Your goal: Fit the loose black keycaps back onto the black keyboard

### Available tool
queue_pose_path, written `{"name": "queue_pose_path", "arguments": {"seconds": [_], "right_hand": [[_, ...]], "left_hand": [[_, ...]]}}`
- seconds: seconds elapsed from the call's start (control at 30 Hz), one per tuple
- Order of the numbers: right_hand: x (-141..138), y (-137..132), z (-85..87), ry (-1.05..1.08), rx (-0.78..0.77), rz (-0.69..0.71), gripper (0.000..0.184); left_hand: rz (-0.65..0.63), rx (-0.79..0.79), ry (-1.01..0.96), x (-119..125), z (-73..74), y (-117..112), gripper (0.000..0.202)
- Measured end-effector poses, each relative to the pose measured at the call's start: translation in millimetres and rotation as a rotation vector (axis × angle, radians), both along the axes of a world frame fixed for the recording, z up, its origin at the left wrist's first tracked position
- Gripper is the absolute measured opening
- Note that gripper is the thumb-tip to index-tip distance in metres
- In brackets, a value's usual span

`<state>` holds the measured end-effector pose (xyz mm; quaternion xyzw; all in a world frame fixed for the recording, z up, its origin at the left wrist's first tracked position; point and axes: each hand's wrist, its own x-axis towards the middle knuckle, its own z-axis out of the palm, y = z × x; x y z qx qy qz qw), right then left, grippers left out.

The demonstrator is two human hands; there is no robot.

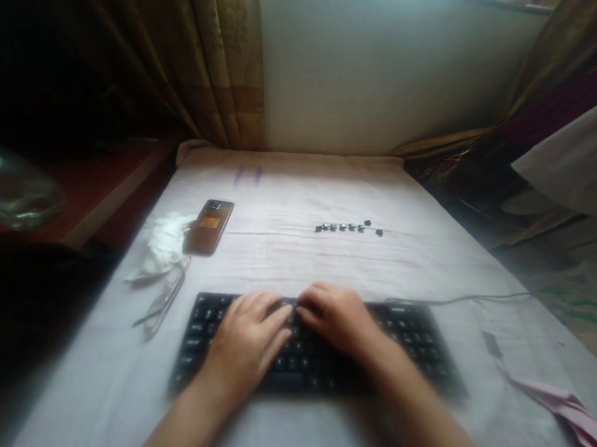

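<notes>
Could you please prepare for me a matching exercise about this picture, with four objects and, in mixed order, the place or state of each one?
1. phone
2. keyboard
3. small dark pieces
4. pink strip

A. near the picture's lower right corner
B. back side up, beside a crumpled white bundle
C. most of them in a short row
D. under the left hand and right hand

Pairs: 1-B, 2-D, 3-C, 4-A
</notes>
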<state>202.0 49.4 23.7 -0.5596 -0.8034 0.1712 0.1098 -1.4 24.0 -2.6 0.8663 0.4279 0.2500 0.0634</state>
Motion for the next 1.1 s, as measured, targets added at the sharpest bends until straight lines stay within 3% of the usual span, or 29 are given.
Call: {"name": "queue_pose_path", "arguments": {"seconds": [0.27,0.8,1.0,1.1], "right_hand": [[-2,2,3.6,-0.122,0.029,0.045,0.01],[-5,0,0.8,-0.139,0.036,0.087,0.024],[20,3,-2.5,0.29,0.09,-0.037,0.017],[44,16,0.8,0.359,0.142,-0.131,0.018]], "left_hand": [[-0.017,0.031,0.058,1,-1.9,-1,0.034],[-0.023,0.052,0.096,5,-0.6,0,0.033],[0.005,0.067,-0.004,-2,1.8,1,0.029],[0.079,0.106,-0.074,-14,4.5,9,0.026]]}}
